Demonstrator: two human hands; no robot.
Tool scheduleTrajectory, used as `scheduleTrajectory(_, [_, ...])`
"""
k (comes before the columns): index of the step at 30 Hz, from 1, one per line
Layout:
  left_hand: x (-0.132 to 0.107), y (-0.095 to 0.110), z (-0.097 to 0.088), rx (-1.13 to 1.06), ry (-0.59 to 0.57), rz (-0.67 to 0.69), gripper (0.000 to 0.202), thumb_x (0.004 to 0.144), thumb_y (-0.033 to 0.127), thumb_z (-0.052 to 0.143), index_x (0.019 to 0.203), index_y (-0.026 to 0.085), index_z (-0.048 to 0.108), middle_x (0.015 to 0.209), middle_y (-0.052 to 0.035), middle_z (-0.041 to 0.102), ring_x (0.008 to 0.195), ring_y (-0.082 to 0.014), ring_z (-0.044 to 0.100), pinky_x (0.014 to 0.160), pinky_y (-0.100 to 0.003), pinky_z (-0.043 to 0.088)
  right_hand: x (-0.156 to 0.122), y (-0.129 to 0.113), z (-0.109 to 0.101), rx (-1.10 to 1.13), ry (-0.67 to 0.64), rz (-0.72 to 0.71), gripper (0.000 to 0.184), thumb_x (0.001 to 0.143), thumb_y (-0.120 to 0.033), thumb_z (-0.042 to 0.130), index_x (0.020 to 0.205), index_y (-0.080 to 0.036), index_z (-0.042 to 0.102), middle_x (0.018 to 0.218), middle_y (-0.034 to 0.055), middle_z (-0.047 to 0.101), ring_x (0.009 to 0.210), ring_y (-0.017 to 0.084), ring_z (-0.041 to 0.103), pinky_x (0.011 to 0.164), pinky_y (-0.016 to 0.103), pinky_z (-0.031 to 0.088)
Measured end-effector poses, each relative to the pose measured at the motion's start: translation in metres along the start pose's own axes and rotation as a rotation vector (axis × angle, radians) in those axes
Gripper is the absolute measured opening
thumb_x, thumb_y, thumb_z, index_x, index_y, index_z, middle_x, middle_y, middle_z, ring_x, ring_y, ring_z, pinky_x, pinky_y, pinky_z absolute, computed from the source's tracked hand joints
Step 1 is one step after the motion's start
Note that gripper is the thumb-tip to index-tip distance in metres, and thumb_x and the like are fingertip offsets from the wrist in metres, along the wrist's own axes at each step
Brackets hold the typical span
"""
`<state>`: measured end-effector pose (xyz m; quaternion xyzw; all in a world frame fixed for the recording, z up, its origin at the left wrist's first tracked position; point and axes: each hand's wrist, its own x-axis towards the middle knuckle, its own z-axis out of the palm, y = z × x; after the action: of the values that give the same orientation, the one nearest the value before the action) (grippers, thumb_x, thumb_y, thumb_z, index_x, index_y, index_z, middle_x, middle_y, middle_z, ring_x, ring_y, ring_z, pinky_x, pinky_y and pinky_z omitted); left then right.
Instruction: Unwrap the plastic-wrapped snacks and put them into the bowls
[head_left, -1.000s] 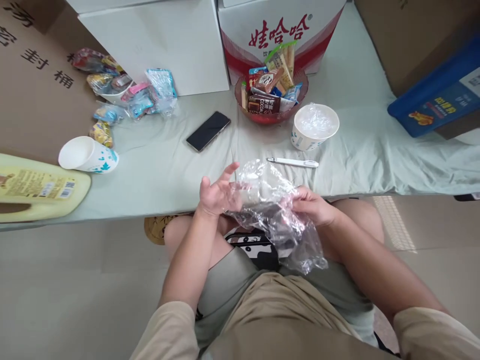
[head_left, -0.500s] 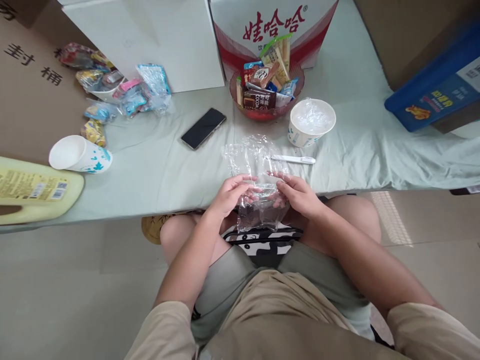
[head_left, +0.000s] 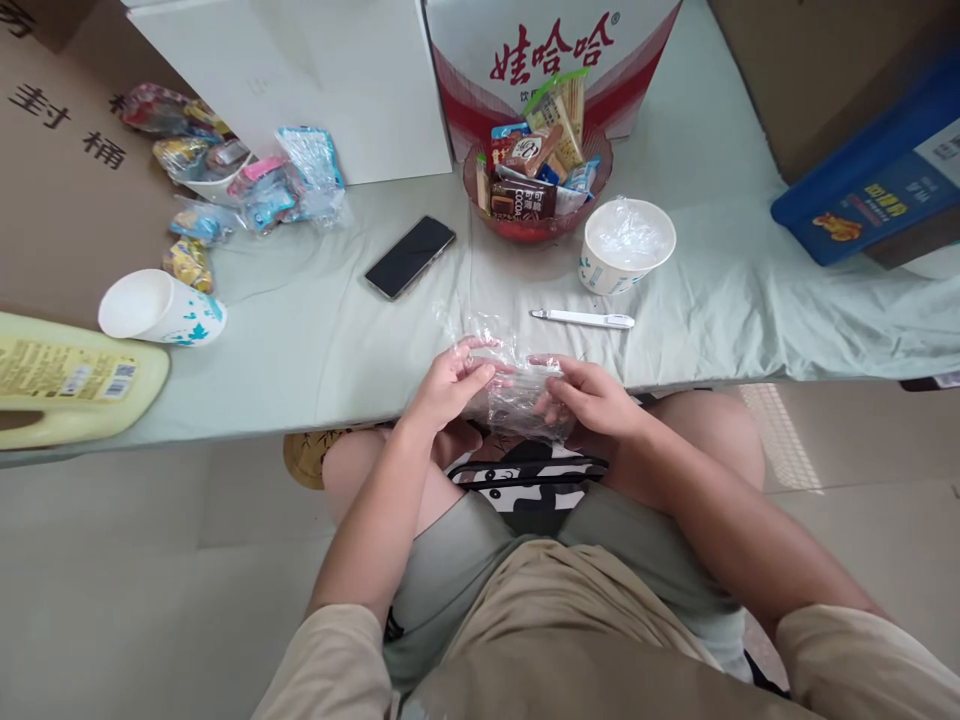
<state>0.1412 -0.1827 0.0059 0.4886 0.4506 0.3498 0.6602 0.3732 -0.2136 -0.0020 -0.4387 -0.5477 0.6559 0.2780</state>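
Observation:
A clear, crinkled plastic bag (head_left: 517,400) is stretched between my two hands at the table's front edge, above my lap. My left hand (head_left: 454,383) pinches its left side between thumb and fingers. On the opposite side my right hand (head_left: 589,395) grips the bag, thumb on top and fingers underneath. Just beyond my right hand lies a white pen-shaped cutter (head_left: 585,319). Behind that stands a paper cup (head_left: 628,250) with crumpled clear plastic inside. A black phone (head_left: 410,257) rests farther back, to the left of the cutter.
A red glass bowl (head_left: 529,222) of packaged snacks stands in front of a white-and-red carton (head_left: 465,60). Wrapped items (head_left: 266,195) are piled at the back left. A tipped paper cup (head_left: 161,308) and a yellow jug (head_left: 82,385) lie at left; a blue container (head_left: 862,190) stands right.
The bag has been drawn in and bunched up; its far end has come closer, uncovering the cutter's tip. My left hand has shifted slightly left.

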Motion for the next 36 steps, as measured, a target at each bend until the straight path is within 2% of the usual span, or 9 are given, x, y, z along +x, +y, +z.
scheduleTrajectory(3, [-0.012, 0.006, -0.008, 0.032, -0.118, 0.080, 0.043, 0.081, 0.049, 0.074, 0.110, 0.018, 0.069, 0.093, -0.0083, 0.079, 0.083, -0.0241, 0.077, 0.078, -0.036, 0.061, -0.004, 0.000, -0.003, 0.084, -0.164, -0.087, 0.063, 0.092, -0.058, 0.060, 0.141, -0.019, 0.051, 0.088, 0.0059, 0.076, 0.074, 0.018, 0.073, 0.069, 0.030, 0.059])
scheduleTrajectory(6, [-0.013, 0.007, -0.010, 0.075, -0.128, 0.025, 0.045, 0.083, 0.048, 0.071, 0.117, 0.018, 0.068, 0.089, -0.0071, 0.078, 0.079, -0.0238, 0.077, 0.071, -0.033, 0.062, -0.004, -0.001, -0.003, 0.071, -0.286, -0.185, 0.061, 0.088, -0.063, 0.064, 0.126, -0.016, 0.062, 0.096, 0.0088, 0.075, 0.084, 0.019, 0.072, 0.077, 0.032, 0.059])
scheduleTrajectory(10, [-0.003, 0.004, -0.010, 0.168, -0.050, -0.121, 0.050, 0.085, 0.051, 0.066, 0.120, 0.014, 0.064, 0.075, -0.0049, 0.075, 0.062, -0.0196, 0.073, 0.055, -0.027, 0.056, 0.000, -0.001, -0.001, 0.046, -0.206, -0.127, 0.060, 0.090, -0.061, 0.061, 0.128, -0.014, 0.060, 0.085, 0.0066, 0.074, 0.068, 0.015, 0.069, 0.067, 0.028, 0.057])
scheduleTrajectory(16, [-0.004, 0.006, -0.009, 0.242, -0.246, -0.137, 0.074, 0.075, 0.040, 0.081, 0.138, 0.019, 0.051, 0.080, -0.0042, 0.077, 0.074, -0.0207, 0.075, 0.064, -0.027, 0.057, 0.003, -0.002, 0.003, 0.032, 0.038, -0.021, 0.056, 0.095, -0.048, 0.055, 0.141, -0.015, 0.053, 0.068, 0.0008, 0.069, 0.054, 0.014, 0.063, 0.056, 0.027, 0.053])
scheduleTrajectory(19, [-0.005, 0.003, -0.007, 0.234, -0.185, -0.115, 0.056, 0.086, 0.036, 0.070, 0.137, 0.022, 0.050, 0.074, -0.0011, 0.074, 0.068, -0.0185, 0.074, 0.060, -0.025, 0.055, 0.002, -0.001, 0.002, 0.036, 0.070, -0.117, 0.053, 0.097, -0.047, 0.053, 0.141, -0.018, 0.052, 0.071, 0.0000, 0.068, 0.055, 0.012, 0.060, 0.059, 0.027, 0.053])
scheduleTrajectory(25, [-0.008, -0.001, -0.013, -0.024, -0.248, 0.065, 0.034, 0.082, 0.044, 0.075, 0.102, 0.017, 0.067, 0.080, -0.0048, 0.076, 0.065, -0.0179, 0.074, 0.065, -0.030, 0.060, -0.003, 0.001, -0.003, 0.076, 0.074, -0.302, 0.036, 0.096, -0.055, 0.055, 0.100, -0.023, 0.071, 0.080, 0.0017, 0.066, 0.062, 0.011, 0.060, 0.063, 0.028, 0.054])
scheduleTrajectory(30, [-0.010, 0.001, -0.023, 0.032, -0.309, 0.123, 0.030, 0.079, 0.046, 0.077, 0.080, 0.016, 0.077, 0.079, -0.0093, 0.077, 0.074, -0.0220, 0.074, 0.071, -0.033, 0.059, -0.005, -0.004, -0.014, -0.026, -0.044, -0.385, 0.038, 0.096, -0.051, 0.058, 0.081, -0.021, 0.074, 0.102, 0.0080, 0.066, 0.094, 0.018, 0.066, 0.089, 0.036, 0.055])
scheduleTrajectory(33, [-0.008, 0.003, -0.026, 0.045, -0.320, 0.067, 0.030, 0.080, 0.046, 0.070, 0.086, 0.018, 0.081, 0.089, -0.0115, 0.078, 0.084, -0.0266, 0.074, 0.080, -0.039, 0.059, -0.004, -0.003, -0.020, -0.121, 0.010, -0.407, 0.034, 0.091, -0.054, 0.063, 0.106, -0.026, 0.074, 0.135, 0.0103, 0.056, 0.131, 0.026, 0.053, 0.109, 0.043, 0.045])
scheduleTrajectory(36, [-0.006, 0.004, -0.025, 0.057, -0.323, 0.061, 0.035, 0.077, 0.047, 0.064, 0.088, 0.019, 0.082, 0.098, -0.0118, 0.078, 0.095, -0.0307, 0.073, 0.088, -0.042, 0.057, -0.004, -0.001, -0.020, -0.194, 0.066, -0.459, 0.047, 0.088, -0.052, 0.066, 0.129, -0.031, 0.061, 0.151, 0.0088, 0.045, 0.146, 0.028, 0.037, 0.117, 0.050, 0.037])
